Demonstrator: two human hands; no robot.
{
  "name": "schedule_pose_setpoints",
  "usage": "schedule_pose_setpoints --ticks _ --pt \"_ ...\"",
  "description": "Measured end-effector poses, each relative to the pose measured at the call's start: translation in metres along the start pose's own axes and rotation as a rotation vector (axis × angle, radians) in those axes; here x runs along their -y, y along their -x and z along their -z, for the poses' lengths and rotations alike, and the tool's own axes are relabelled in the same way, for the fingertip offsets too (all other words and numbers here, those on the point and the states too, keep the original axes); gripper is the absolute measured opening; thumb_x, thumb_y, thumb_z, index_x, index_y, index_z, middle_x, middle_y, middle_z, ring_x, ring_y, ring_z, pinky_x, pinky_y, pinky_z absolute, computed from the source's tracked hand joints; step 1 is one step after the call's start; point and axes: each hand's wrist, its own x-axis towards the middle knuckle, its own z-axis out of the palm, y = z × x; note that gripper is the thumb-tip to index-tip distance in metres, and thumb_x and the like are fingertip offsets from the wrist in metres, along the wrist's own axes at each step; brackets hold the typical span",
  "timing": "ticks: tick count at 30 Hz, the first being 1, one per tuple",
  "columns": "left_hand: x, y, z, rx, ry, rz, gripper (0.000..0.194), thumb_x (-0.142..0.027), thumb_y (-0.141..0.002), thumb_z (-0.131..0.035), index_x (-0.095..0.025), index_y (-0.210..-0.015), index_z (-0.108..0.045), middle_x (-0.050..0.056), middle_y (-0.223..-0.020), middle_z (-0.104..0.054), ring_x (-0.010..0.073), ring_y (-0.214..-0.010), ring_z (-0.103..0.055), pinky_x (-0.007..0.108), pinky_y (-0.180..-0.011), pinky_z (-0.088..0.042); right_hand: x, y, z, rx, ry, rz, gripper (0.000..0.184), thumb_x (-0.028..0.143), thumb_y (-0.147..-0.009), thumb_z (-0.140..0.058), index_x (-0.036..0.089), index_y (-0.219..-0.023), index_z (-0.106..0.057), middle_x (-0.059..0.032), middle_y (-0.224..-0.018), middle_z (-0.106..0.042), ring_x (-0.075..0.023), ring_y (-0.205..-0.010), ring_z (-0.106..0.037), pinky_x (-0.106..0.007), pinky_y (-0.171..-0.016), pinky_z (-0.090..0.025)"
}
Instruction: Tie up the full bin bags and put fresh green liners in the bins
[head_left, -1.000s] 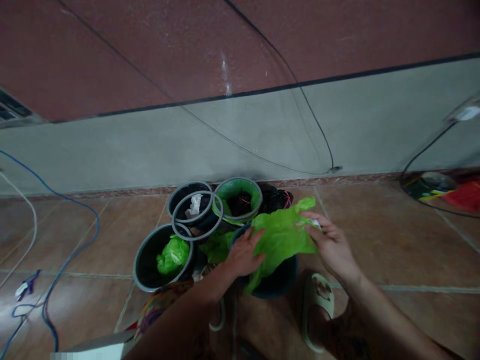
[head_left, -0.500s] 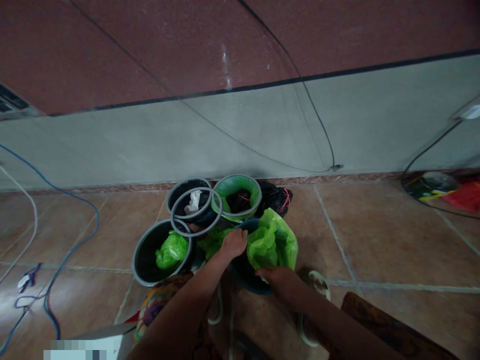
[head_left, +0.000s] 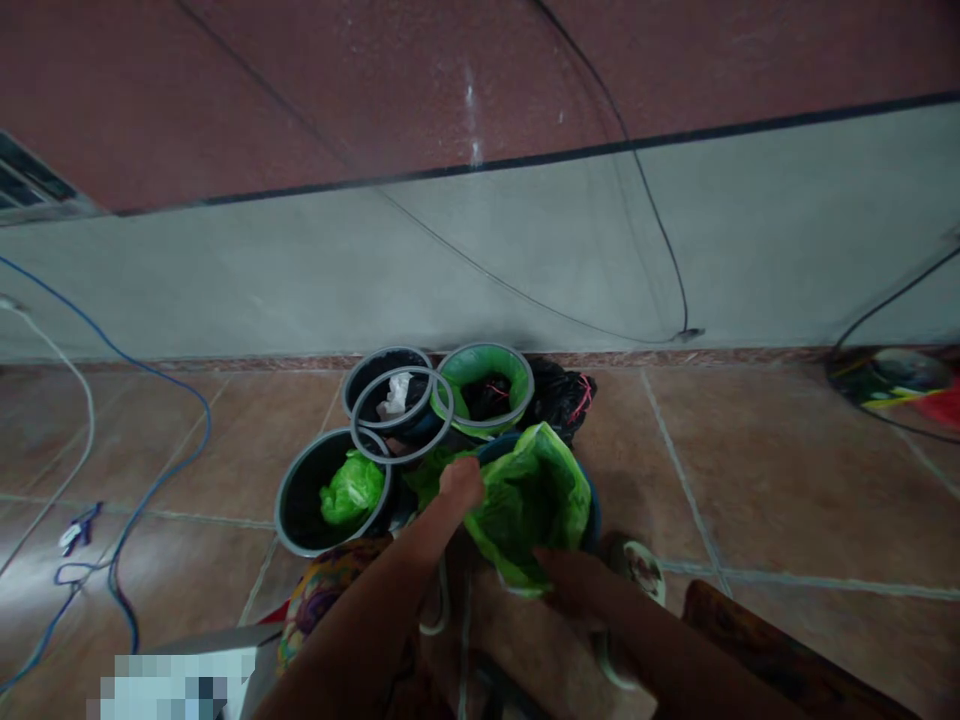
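Green bag [head_left: 532, 500] between both hands

A crinkled bright green plastic bag [head_left: 529, 505] is gripped at its left edge by the left hand [head_left: 460, 482] and at its lower edge by the right hand [head_left: 574, 577]; it is spread over a dark blue round bin [head_left: 592, 500]; a grey-rimmed black bin [head_left: 300, 500] is seen just beside.

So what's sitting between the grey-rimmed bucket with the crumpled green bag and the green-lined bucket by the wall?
In the head view, a loose grey plastic ring lies across the buckets between them.
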Motion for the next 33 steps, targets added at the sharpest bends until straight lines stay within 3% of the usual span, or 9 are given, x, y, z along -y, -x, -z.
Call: schedule_pose_setpoints --ticks 2,5,8,11,16,20,23,27,33 --pt "0.007 -0.003 0.002 0.024 -0.027 0.075 0.032 -0.014 -0.086 -0.058 -0.015 -0.115 -0.073 0.016 -0.114 -0.075 0.0272 -0.112 -0.07 0.032 -0.091 -0.055 -0.003 0.005 0.008 0.018 0.043 -0.071 0.051 0.021 -0.088 -0.056 0.006 -0.137 -0.06 -0.0282 -0.121 -0.07 -0.0396 -0.11 -0.07 -0.049 -0.089 -0.055" --pt "0.012 -0.003 0.002 0.034 -0.038 0.13 0.029 -0.018 -0.085 -0.064 -0.02 -0.111 -0.075 0.014 -0.108 -0.077 0.0262 -0.11 -0.071 0.031 -0.091 -0.056 -0.004 0.012 0.028 -0.01 0.091 -0.161 0.045 0.024 -0.093 -0.051 0.005 -0.132 -0.061 -0.0283 -0.117 -0.071 -0.04 -0.111 -0.07 -0.05 -0.088 -0.054" --pt "0.011 -0.002 0.004 0.025 -0.046 0.139 0.028 -0.015 -0.087 -0.06 -0.016 -0.111 -0.075 0.017 -0.108 -0.076 0.028 -0.109 -0.071 0.034 -0.091 -0.056 -0.006 0.015 0.043 -0.066 0.117 -0.232 0.041 0.025 -0.094 -0.05 0.005 -0.128 -0.063 -0.0273 -0.116 -0.072 -0.0379 -0.111 -0.07 -0.047 -0.089 -0.054" --pt "0.004 0.0 0.008 -0.026 -0.043 0.137 0.032 -0.013 -0.091 -0.053 -0.012 -0.118 -0.069 0.019 -0.115 -0.073 0.0286 -0.113 -0.069 0.036 -0.093 -0.056 -0.012 0.01 0.043 -0.096 0.114 -0.262 0.037 0.023 -0.096 -0.048 0.006 -0.124 -0.065 -0.0261 -0.113 -0.073 -0.0367 -0.108 -0.071 -0.045 -0.086 -0.054" --pt "-0.014 0.0 0.003 -0.245 0.047 -0.118 0.035 -0.035 -0.099 -0.049 -0.014 -0.126 -0.061 0.016 -0.123 -0.068 0.0241 -0.121 -0.063 0.032 -0.105 -0.047 -0.028 -0.002 0.031 -0.199 0.101 -0.237 0.033 0.015 -0.096 -0.043 0.008 -0.116 -0.067 -0.0251 -0.113 -0.073 -0.0339 -0.106 -0.072 -0.042 -0.085 -0.055" --pt "-0.024 -0.006 -0.012 -0.195 0.065 -0.194 0.055 -0.051 -0.092 -0.06 -0.01 -0.129 -0.057 0.018 -0.125 -0.067 0.0274 -0.123 -0.061 0.033 -0.107 -0.045 -0.036 -0.004 0.036 -0.37 0.096 -0.293 0.037 0.011 -0.097 -0.035 0.009 -0.113 -0.068 -0.0242 -0.11 -0.073 -0.0331 -0.105 -0.072 -0.043 -0.085 -0.055" --pt "-0.028 -0.014 -0.022 -0.105 0.039 -0.141 0.05 -0.04 -0.091 -0.064 -0.01 -0.131 -0.056 0.018 -0.12 -0.069 0.0275 -0.118 -0.065 0.034 -0.101 -0.05 -0.039 -0.004 0.045 -0.401 0.096 -0.375 0.04 0.009 -0.097 -0.032 0.008 -0.114 -0.068 -0.0238 -0.105 -0.074 -0.0352 -0.102 -0.073 -0.045 -0.082 -0.056" --pt "-0.027 -0.021 -0.022 -0.046 0.022 -0.064 0.03 -0.014 -0.093 -0.051 -0.014 -0.121 -0.063 0.015 -0.112 -0.073 0.0247 -0.111 -0.069 0.032 -0.094 -0.052 -0.043 -0.007 0.05 -0.392 0.054 -0.392 0.039 0.007 -0.095 -0.035 0.008 -0.113 -0.069 -0.0226 -0.103 -0.075 -0.0324 -0.101 -0.074 -0.04 -0.082 -0.055" --pt "-0.022 -0.024 -0.011 -0.125 0.11 -0.012 0.033 -0.009 -0.089 -0.05 -0.014 -0.118 -0.064 0.013 -0.116 -0.072 0.0219 -0.114 -0.068 0.027 -0.096 -0.05 -0.056 -0.013 0.048 -0.416 0.0 -0.361 0.029 0.022 -0.094 -0.051 0.009 -0.11 -0.071 -0.0237 -0.1 -0.075 -0.0293 -0.098 -0.074 -0.036 -0.082 -0.053"
